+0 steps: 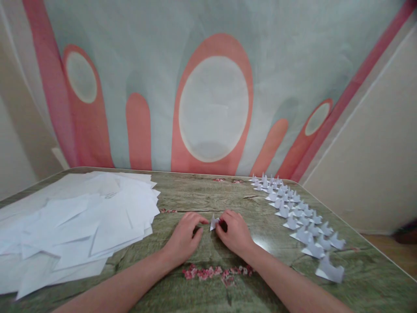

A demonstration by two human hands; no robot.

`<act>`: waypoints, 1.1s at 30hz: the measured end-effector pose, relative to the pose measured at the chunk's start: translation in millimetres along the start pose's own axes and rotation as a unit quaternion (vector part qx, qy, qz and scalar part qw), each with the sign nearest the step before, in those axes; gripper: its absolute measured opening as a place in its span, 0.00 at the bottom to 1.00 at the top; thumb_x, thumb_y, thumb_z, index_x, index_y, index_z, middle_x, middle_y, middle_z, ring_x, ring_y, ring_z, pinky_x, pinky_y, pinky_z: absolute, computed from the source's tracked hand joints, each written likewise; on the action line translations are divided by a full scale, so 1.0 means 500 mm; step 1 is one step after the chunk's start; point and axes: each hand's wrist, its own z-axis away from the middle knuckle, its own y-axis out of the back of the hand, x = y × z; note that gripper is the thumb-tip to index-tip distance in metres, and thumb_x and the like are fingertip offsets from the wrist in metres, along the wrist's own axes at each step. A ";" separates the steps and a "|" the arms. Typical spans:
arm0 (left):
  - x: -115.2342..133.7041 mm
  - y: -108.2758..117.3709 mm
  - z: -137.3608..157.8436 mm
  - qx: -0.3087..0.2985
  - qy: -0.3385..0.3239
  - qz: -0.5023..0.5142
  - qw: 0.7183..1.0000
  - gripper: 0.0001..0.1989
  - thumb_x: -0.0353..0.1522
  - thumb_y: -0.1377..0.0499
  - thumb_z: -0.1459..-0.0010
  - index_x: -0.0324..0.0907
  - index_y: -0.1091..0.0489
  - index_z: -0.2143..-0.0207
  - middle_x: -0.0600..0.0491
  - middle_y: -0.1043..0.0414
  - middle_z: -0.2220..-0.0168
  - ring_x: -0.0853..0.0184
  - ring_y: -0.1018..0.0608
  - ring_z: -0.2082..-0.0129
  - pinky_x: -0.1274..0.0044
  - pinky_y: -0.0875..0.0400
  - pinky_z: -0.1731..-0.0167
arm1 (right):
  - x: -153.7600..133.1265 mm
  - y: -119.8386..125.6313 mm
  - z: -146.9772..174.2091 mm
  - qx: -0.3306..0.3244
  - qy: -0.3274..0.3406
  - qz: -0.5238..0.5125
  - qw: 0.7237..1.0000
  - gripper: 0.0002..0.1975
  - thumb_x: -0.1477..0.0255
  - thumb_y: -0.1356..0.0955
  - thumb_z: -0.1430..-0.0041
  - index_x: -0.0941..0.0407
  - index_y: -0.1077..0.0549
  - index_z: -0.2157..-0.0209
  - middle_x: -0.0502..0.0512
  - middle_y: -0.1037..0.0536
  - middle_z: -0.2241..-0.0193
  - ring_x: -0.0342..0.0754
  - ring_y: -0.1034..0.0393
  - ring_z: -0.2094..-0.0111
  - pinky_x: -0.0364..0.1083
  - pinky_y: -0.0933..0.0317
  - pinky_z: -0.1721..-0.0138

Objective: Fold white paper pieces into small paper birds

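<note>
Paper figure (213, 223) points tip-up, long axis unclear

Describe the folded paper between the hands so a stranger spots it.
On the table, look between the sheet pile at left and the rows of paper figures at right. Between the left hand and right hand stands a small folded paper. Unlike those figures, it touches the right hand.

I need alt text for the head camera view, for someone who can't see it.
A right hand holds a small folded paper figure at a wood-grained table, the left hand open beside it. White sheets lie heaped on the left; similar figures stand in rows on the right.
</note>
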 end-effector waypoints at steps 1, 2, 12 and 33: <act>-0.002 0.000 -0.001 0.002 -0.001 0.000 1.000 0.13 0.22 0.50 0.50 0.42 0.33 0.63 0.51 0.33 0.63 0.63 0.33 0.58 0.70 0.39 0.56 | 0.010 0.001 -0.006 0.004 -0.007 0.003 1.000 0.05 0.73 0.35 0.49 0.55 0.33 0.77 0.51 0.31 0.75 0.46 0.36 0.69 0.44 0.47 0.68; -0.003 0.000 -0.001 0.000 -0.001 0.000 1.000 0.13 0.22 0.50 0.50 0.42 0.33 0.63 0.51 0.33 0.63 0.63 0.33 0.59 0.69 0.39 0.56 | 0.024 0.004 -0.014 0.008 -0.016 0.006 1.000 0.05 0.73 0.35 0.48 0.55 0.32 0.76 0.51 0.31 0.74 0.45 0.36 0.70 0.43 0.47 0.68; -0.010 -0.001 -0.006 -0.014 -0.015 -0.001 1.000 0.09 0.24 0.50 0.48 0.42 0.33 0.67 0.51 0.33 0.66 0.64 0.32 0.61 0.71 0.37 0.58 | 0.270 0.044 -0.100 0.099 -0.249 0.101 0.958 0.09 0.73 0.39 0.43 0.59 0.29 0.71 0.59 0.27 0.68 0.48 0.32 0.67 0.43 0.44 0.69; -0.005 0.003 -0.009 -0.053 -0.004 -0.001 0.999 0.08 0.24 0.51 0.47 0.41 0.33 0.69 0.51 0.33 0.67 0.65 0.33 0.62 0.73 0.38 0.59 | 0.346 0.015 -0.120 0.010 -0.443 0.169 0.880 0.16 0.68 0.37 0.41 0.60 0.35 0.53 0.59 0.32 0.55 0.49 0.34 0.58 0.51 0.36 0.59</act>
